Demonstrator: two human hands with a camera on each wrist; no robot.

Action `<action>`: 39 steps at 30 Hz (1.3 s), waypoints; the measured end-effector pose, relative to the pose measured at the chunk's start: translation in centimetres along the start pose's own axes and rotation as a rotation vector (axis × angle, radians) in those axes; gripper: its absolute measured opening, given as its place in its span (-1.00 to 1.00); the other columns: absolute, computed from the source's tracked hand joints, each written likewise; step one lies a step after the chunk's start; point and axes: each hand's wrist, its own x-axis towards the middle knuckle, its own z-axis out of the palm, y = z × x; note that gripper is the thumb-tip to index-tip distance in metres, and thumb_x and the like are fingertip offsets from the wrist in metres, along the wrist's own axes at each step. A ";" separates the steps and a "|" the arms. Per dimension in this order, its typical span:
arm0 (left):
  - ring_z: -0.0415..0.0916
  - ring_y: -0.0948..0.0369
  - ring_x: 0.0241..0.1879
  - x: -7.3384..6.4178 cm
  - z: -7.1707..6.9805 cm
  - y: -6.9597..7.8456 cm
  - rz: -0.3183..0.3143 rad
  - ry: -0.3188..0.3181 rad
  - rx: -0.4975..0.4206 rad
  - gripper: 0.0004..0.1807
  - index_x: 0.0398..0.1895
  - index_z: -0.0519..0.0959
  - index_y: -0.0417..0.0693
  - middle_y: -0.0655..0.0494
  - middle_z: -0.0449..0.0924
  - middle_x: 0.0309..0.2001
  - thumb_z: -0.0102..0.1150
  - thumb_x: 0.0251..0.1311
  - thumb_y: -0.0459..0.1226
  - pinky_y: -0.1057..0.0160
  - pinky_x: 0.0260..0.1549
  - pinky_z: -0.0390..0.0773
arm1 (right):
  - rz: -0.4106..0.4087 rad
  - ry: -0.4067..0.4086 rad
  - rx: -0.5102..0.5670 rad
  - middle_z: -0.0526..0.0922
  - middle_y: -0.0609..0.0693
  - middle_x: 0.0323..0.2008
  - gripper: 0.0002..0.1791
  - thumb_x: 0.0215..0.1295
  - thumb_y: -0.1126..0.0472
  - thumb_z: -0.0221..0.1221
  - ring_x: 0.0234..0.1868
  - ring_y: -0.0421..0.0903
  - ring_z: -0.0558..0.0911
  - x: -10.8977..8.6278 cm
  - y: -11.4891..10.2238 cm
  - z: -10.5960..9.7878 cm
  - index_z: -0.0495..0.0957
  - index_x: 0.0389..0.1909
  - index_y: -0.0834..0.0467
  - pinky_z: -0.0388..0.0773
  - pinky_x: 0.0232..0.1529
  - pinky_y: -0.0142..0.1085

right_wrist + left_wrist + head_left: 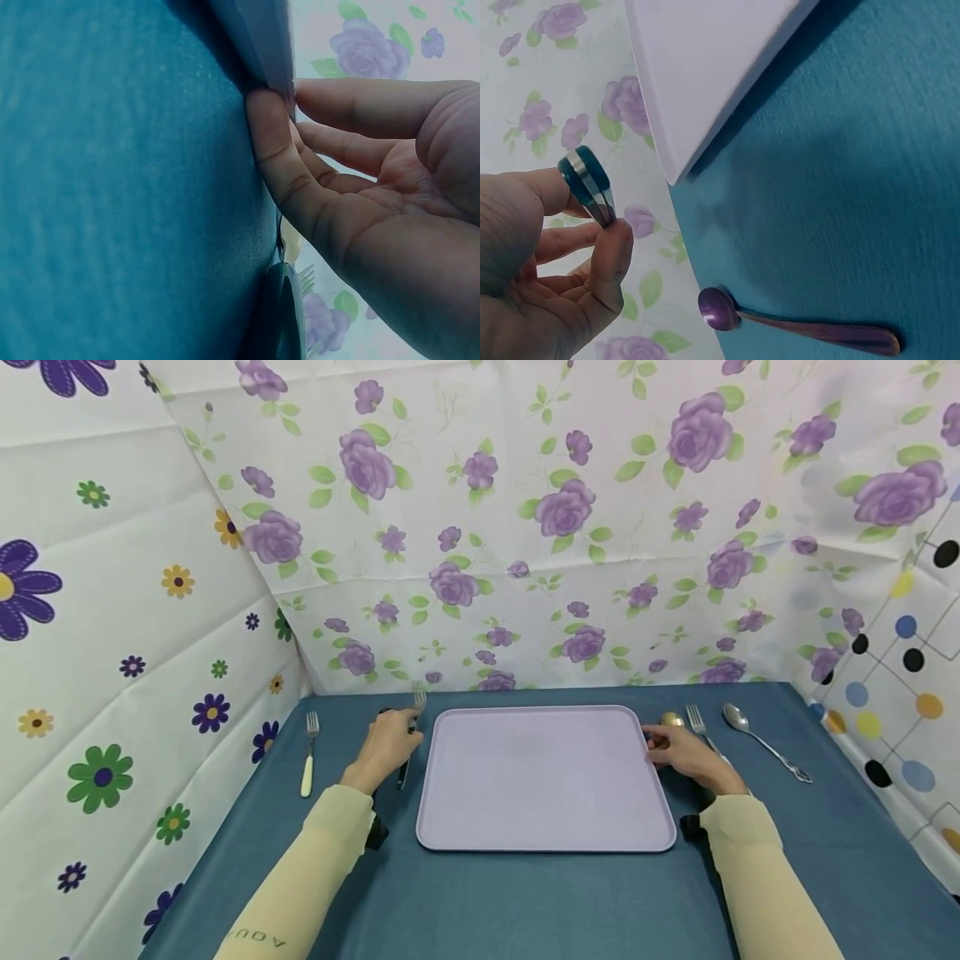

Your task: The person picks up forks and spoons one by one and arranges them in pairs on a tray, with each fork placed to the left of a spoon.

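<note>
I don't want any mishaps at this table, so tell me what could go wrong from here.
The fork sits in a fingertip pinch of the left hand, so it might slip and drop. The right hand pinches the edge of the tray; an uneven tug could skew it. The gold spoon lies close to that hand and could get knocked.

The tray [547, 777] looks like smooth, matt plastic. The worktop [525, 902] has a matt cloth surface, finely ribbed. The green-handled fork [589, 178] pairs shiny metal with a glossy handle; the cream-handled fork [308, 764] has metal tines. The purple spoon [810, 326] and silver spoon [767, 744] are polished metal. The floral sheet [480, 639] is smooth but creased.
</note>
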 end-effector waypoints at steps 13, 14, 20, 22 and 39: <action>0.09 0.27 -0.83 -0.7 0.7 0.3 0.003 -0.022 -0.016 -0.47 0.42 0.48 -0.27 0.16 0.25 -0.79 0.11 0.39 -0.38 0.31 -0.76 0.13 | -0.013 -0.013 0.000 0.48 0.17 -0.25 -0.37 0.43 0.49 0.13 -0.21 0.02 0.53 -0.1 0.2 0.1 0.17 0.42 0.65 0.64 -0.23 -0.21; 0.10 0.28 -0.83 -0.7 0.8 0.4 0.004 -0.022 -0.012 -0.47 0.42 0.49 -0.26 0.16 0.24 -0.79 0.11 0.38 -0.38 0.32 -0.76 0.14 | -0.012 -0.014 0.000 0.48 0.16 -0.24 -0.37 0.43 0.49 0.13 -0.21 0.02 0.53 -0.1 0.2 0.1 0.17 0.42 0.65 0.64 -0.23 -0.21; 0.13 0.29 -0.81 -0.9 1.5 0.9 0.004 -0.022 0.000 -0.48 0.40 0.52 -0.24 -0.02 0.48 -0.63 0.13 0.36 -0.39 0.33 -0.74 0.19 | -0.010 -0.022 0.005 0.48 0.16 -0.25 -0.36 0.43 0.49 0.13 -0.21 0.01 0.53 -0.2 0.0 0.0 0.17 0.43 0.64 0.64 -0.22 -0.23; 0.15 0.28 -0.80 -1.0 1.6 1.1 0.012 -0.020 -0.008 -0.48 0.39 0.52 -0.24 -0.15 0.60 -0.43 0.13 0.36 -0.40 0.32 -0.73 0.22 | -0.014 -0.024 0.009 0.48 0.17 -0.24 -0.36 0.43 0.50 0.13 -0.21 0.01 0.53 -0.2 -0.1 -0.1 0.16 0.43 0.65 0.64 -0.21 -0.23; 0.16 0.27 -0.82 -1.0 3.0 2.5 -0.004 -0.107 -0.051 -0.47 0.43 0.48 -0.24 -0.04 0.44 -0.52 0.11 0.41 -0.40 0.34 -0.79 0.24 | -0.005 -0.018 -0.004 0.49 0.17 -0.25 -0.36 0.44 0.48 0.13 -0.21 0.02 0.54 -0.5 -0.5 -0.2 0.16 0.43 0.65 0.64 -0.20 -0.21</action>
